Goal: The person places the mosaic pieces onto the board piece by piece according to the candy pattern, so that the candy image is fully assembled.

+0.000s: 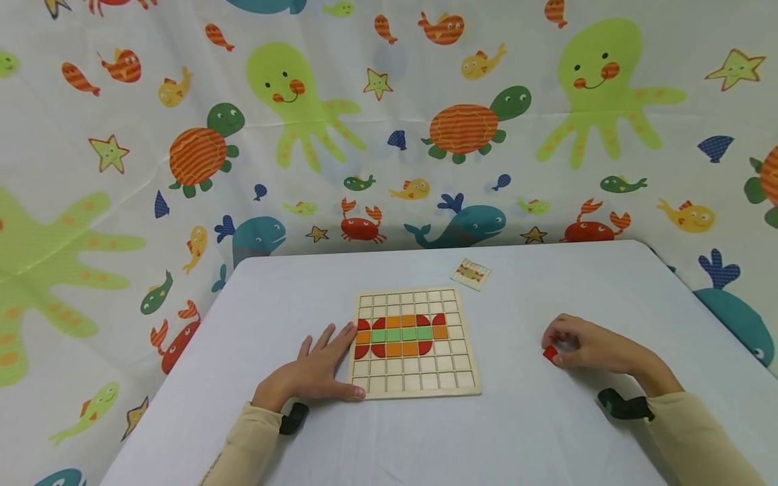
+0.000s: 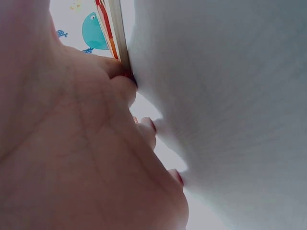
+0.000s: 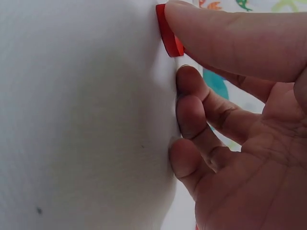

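A wooden grid board (image 1: 419,383) lies on the table, with red, orange and green tiles (image 1: 401,335) set in its squares in a candy-like pattern. My left hand (image 1: 313,372) rests at the board's left side with fingers spread, thumb on the near left corner and fingertips against the edge. To the right of the board, my right hand (image 1: 598,347) pinches a small red tile (image 1: 550,353) between thumb and forefinger, low over the table. In the right wrist view the red tile (image 3: 169,31) stands on edge against the white cloth, the other fingertips touching the cloth.
A small card (image 1: 471,274) with a similar candy picture on a grid lies just beyond the board's far right corner. The white-covered table (image 1: 292,290) backs onto a hanging cloth (image 1: 389,135) printed with sea animals.
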Demonstrator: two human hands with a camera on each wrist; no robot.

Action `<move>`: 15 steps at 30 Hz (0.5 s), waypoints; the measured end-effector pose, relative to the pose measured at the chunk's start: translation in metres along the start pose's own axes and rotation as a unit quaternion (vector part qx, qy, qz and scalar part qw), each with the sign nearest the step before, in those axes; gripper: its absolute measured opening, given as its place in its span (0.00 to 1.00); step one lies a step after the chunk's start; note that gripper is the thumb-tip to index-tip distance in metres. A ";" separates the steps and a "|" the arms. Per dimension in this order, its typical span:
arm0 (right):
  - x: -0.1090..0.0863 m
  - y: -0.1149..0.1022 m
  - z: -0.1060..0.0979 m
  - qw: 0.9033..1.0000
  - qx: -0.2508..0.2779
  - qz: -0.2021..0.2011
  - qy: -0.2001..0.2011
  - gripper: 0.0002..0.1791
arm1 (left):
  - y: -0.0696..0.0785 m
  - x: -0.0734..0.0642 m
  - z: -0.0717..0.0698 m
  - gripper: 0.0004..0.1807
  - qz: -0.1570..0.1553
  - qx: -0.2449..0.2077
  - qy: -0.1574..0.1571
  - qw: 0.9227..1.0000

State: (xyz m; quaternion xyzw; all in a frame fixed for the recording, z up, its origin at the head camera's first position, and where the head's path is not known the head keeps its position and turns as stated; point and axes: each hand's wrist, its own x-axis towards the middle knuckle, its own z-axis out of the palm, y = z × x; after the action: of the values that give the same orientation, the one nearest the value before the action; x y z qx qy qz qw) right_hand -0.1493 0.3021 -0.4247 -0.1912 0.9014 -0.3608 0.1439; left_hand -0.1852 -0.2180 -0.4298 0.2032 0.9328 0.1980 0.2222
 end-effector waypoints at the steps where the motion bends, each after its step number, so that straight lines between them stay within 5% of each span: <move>1: 0.000 0.000 0.001 1.000 -0.003 -0.001 0.001 0.12 | 0.000 0.000 0.000 0.70 0.001 -0.001 0.000 1.000; 15: 0.003 -0.009 0.003 1.000 -0.010 0.004 0.008 0.11 | -0.003 0.001 0.001 0.71 0.004 0.003 0.003 1.000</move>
State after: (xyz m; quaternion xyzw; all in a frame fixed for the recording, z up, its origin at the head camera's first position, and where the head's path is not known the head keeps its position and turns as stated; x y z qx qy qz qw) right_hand -0.1485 0.2930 -0.4203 -0.1866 0.9069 -0.3522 0.1365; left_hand -0.1862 -0.2196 -0.4327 0.2071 0.9331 0.1969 0.2183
